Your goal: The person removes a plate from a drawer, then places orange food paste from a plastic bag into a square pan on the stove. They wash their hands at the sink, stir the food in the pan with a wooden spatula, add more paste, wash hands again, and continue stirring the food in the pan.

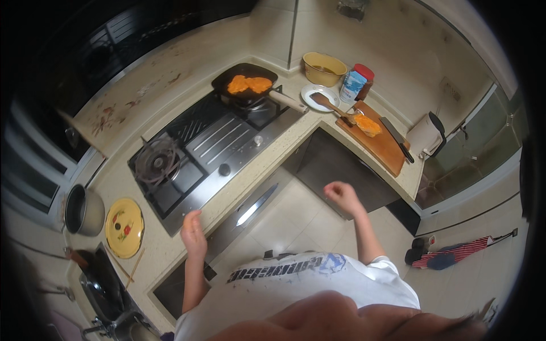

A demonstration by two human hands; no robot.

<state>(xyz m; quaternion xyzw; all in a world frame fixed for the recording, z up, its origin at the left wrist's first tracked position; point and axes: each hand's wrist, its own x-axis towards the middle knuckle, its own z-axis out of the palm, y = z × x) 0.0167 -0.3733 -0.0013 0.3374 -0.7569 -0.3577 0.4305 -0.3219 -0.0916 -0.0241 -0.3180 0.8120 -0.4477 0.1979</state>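
My left hand (194, 236) is raised by the front edge of the counter, beside the stove. No object shows in it, though its finger pose is unclear. Over the floor in front of the corner cabinet, my right hand (342, 197) has its fingers curled in, with nothing visible in them. Two orange-coated pieces of food (249, 85) lie side by side in a dark square frying pan (220, 78) on the far burner. Another orange-coated piece (367, 125) rests on a wooden cutting board (375, 145), right of the stove. A wooden spatula (332, 106) bridges a white plate (308, 90) and the board.
A kitchen knife (396, 138) lies along the board, near a white kettle (424, 132). Behind stand a yellow basin (322, 79) of liquid, a blue-and-white packet (353, 86) and a red-lidded jar (366, 76). Left are a pot (91, 213), a yellow enamel lid (123, 238) and chopsticks (135, 266).
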